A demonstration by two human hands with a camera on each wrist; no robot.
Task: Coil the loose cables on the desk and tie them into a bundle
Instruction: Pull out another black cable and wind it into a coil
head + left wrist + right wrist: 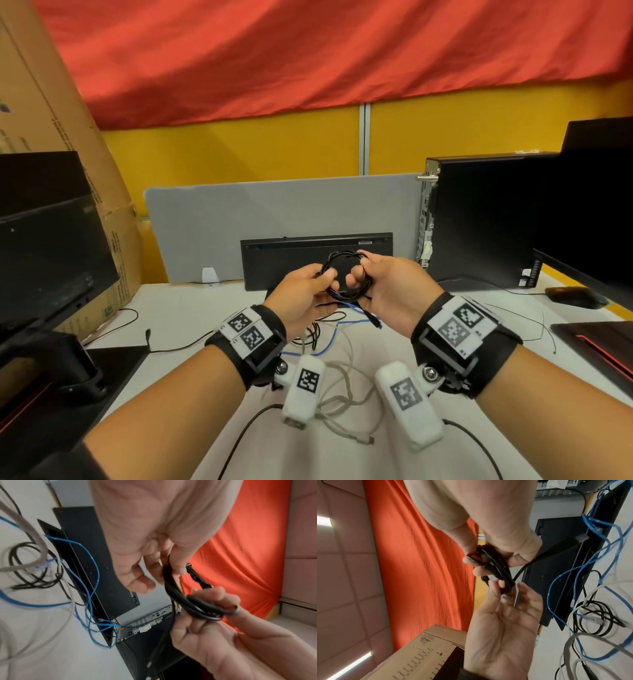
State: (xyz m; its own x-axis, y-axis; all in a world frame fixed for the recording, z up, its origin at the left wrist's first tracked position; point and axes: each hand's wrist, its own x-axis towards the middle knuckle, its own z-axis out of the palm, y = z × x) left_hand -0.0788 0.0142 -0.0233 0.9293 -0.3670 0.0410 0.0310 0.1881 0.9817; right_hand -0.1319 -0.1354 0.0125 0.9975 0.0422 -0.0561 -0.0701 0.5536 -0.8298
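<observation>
A black cable wound into a small coil (346,278) hangs in the air above the white desk (191,308), in front of the keyboard. My left hand (323,277) pinches its left side between thumb and fingers, and my right hand (358,274) grips its right side. The coil's free end with a plug (375,321) dangles below my right palm. In the left wrist view the thumb presses the coil (173,588); in the right wrist view curled fingers wrap it (501,573). Loose blue (329,342), grey (346,387) and black (315,334) cables lie tangled on the desk under my wrists.
A black keyboard (291,267) stands on edge against a grey divider (274,212). A PC tower (479,219) and mouse (575,296) are to the right, dark monitors (44,246) and a cardboard box (51,102) to the left. A thin black wire (178,347) trails left.
</observation>
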